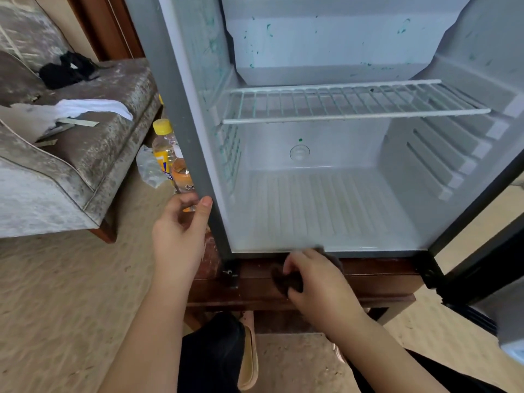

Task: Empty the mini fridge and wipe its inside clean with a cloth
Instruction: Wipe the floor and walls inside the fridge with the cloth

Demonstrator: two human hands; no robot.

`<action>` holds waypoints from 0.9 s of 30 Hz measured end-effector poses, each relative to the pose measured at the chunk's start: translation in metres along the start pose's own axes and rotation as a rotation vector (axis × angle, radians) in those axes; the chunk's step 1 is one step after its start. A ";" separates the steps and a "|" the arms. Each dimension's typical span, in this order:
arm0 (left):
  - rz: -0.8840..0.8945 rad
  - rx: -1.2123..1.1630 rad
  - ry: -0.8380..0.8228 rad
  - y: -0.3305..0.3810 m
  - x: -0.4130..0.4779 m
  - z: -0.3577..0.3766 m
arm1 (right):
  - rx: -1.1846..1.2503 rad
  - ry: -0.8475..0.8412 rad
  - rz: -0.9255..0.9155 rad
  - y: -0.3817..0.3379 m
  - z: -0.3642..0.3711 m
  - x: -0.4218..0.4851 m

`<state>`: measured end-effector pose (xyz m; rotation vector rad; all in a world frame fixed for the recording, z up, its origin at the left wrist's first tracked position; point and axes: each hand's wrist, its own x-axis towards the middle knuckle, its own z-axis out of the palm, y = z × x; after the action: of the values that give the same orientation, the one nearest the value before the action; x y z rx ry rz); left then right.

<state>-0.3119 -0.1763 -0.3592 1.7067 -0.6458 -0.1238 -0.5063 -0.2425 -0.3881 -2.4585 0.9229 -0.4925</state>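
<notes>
Facing the open mini fridge (312, 205), which sits on a low wooden counter (374, 279) with its door (482, 251) swung out to the right. Cavity holds no food or drink; only the wire shelf (354, 104) is in its slot. Bottles (164, 148) stand on the floor just beside the fridge's left outer wall, so the emptying looks done.

Right grip (314, 276): fingers curled round a dark cloth (286, 280), bunched in the palm. It sits at the front lip of the fridge floor, overlapping the counter edge. Whether the cloth touches the lip cannot be told.

Left grip (180, 234): thumb and fingers pinch the fridge's left front frame, low down, seemingly to steady the cabinet.

Green smears (211, 46) show on the left inner wall and across the upper back panel; one dot sits low on the back wall.

Key relation: the cavity lies forward and up from the right grip, which is the nearer hand and the one with the cloth. The ribbed floor runs straight back from it. My read is that wiping is under way at the floor's front, with the stained upper walls the farthest reach.
</notes>
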 end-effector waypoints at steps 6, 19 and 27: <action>0.002 -0.015 -0.012 -0.001 0.002 -0.001 | -0.002 0.075 0.039 0.006 -0.002 0.012; 0.041 0.199 -0.147 0.010 -0.025 0.003 | 0.528 0.191 0.302 0.012 -0.014 0.029; 0.050 0.286 -0.464 0.018 -0.037 0.026 | 0.815 0.073 0.233 0.009 -0.023 0.024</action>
<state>-0.3600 -0.1835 -0.3583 1.9514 -1.0900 -0.4174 -0.5047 -0.2719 -0.3696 -1.5903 0.8070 -0.7068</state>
